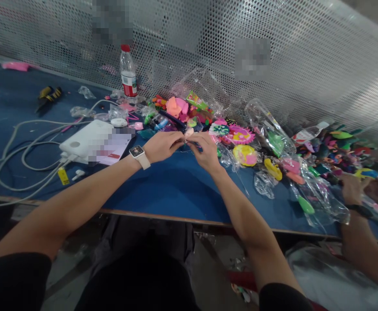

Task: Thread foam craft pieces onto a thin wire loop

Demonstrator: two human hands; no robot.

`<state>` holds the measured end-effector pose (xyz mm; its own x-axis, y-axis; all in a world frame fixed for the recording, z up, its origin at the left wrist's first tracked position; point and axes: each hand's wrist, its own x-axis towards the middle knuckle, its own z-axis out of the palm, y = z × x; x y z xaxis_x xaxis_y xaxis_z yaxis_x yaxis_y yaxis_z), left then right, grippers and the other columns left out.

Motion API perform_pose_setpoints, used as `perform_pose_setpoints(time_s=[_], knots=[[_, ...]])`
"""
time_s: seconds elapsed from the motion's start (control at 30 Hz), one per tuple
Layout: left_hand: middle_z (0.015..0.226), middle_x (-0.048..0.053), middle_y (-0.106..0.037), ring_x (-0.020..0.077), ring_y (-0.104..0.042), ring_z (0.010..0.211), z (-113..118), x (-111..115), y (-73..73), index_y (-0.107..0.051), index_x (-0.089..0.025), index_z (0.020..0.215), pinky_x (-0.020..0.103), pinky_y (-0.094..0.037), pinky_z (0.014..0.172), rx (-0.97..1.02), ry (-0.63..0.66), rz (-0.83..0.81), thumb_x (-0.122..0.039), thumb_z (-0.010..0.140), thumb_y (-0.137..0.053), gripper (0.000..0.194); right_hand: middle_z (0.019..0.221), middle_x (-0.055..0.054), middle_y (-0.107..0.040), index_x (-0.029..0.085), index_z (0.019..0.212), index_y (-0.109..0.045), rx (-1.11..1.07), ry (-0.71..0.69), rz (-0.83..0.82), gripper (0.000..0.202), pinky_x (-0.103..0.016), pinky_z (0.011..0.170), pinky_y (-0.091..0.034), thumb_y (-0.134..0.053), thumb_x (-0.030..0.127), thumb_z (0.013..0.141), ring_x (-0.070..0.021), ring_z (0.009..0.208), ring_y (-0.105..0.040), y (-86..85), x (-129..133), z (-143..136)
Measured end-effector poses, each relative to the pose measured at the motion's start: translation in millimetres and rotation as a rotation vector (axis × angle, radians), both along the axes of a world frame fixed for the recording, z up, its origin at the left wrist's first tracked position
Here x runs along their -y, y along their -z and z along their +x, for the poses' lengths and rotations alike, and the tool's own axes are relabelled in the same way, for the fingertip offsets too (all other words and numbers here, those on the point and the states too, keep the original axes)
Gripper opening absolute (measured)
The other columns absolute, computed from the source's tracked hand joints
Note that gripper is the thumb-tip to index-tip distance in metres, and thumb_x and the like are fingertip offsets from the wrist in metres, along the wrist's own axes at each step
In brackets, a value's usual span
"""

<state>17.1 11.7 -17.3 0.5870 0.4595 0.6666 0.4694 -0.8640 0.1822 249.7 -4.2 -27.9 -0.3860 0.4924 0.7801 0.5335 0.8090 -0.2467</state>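
Observation:
My left hand [165, 144], with a watch [138, 153] on its wrist, meets my right hand [206, 149] above the blue table. Both are closed, fingertips together in a pinch. A small pale pink piece [189, 132] shows at the fingertips; it is too small and covered to name, and I cannot tell which hand bears it. Just beyond the hands lies a heap of colourful soft pieces, with a pink-and-orange lump [177, 107] and a green packet [197, 100]. Right of my right hand are a pink-and-yellow piece [240, 134] and a yellow round piece [245, 155].
A white power bank [87, 140] with cables lies at the left, near yellow-and-black pliers [48, 98]. A bottle [128, 73] stands at the back by the perforated metal screen [189, 39]. Clear plastic wrappings [269, 125] spread rightward, where another person's hands [354, 190] work.

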Motion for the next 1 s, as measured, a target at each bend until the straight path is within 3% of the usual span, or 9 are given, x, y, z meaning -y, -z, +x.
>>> perform_pose_setpoints(time_s=[0.27, 0.53, 0.77, 1.0], knots=[[0.091, 0.005, -0.078, 0.0182, -0.073, 0.079, 2.7, 1.7, 0.3, -0.068, -0.018, 0.103, 0.029, -0.051, 0.072, 0.047, 0.029, -0.073, -0.026, 0.107, -0.06, 0.012, 0.115, -0.003, -0.081, 0.033, 0.12, -0.076, 0.159, 0.018, 0.124, 0.015, -0.044, 0.095, -0.058, -0.068, 0.035, 0.107, -0.0238, 0.106, -0.075, -1.4, -5.1, 13.3], [0.099, 0.007, -0.079, 0.019, -0.076, 0.088, 1.6, 4.1, 0.1, -0.069, -0.018, 0.111, 0.029, -0.054, 0.076, 0.016, 0.031, -0.034, -0.025, 0.109, -0.055, 0.016, 0.114, -0.004, -0.081, 0.029, 0.118, -0.076, 0.219, 0.063, 0.192, 0.014, -0.042, 0.095, -0.058, -0.064, 0.033, 0.109, -0.0225, 0.108, -0.075, -2.8, -1.4, 14.0], [0.103, 0.009, -0.079, 0.0187, -0.077, 0.092, 2.7, 7.7, 0.2, -0.069, -0.017, 0.118, 0.028, -0.057, 0.076, -0.02, 0.008, 0.052, -0.027, 0.113, -0.049, 0.023, 0.11, -0.005, -0.081, 0.031, 0.103, -0.076, 0.113, 0.047, 0.045, 0.018, -0.049, 0.099, -0.056, -0.061, 0.04, 0.109, -0.0268, 0.108, -0.074, -8.8, 6.8, 6.3], [0.1, 0.008, -0.079, 0.0193, -0.076, 0.09, -1.6, 5.9, -4.6, -0.07, -0.016, 0.118, 0.029, -0.056, 0.071, -0.224, -0.044, 0.255, -0.023, 0.114, -0.044, 0.026, 0.101, -0.006, -0.077, 0.028, 0.091, -0.071, -0.164, -0.016, -0.196, 0.025, -0.05, 0.102, -0.055, -0.06, 0.045, 0.106, -0.0269, 0.107, -0.07, -12.4, 16.5, -12.7]])
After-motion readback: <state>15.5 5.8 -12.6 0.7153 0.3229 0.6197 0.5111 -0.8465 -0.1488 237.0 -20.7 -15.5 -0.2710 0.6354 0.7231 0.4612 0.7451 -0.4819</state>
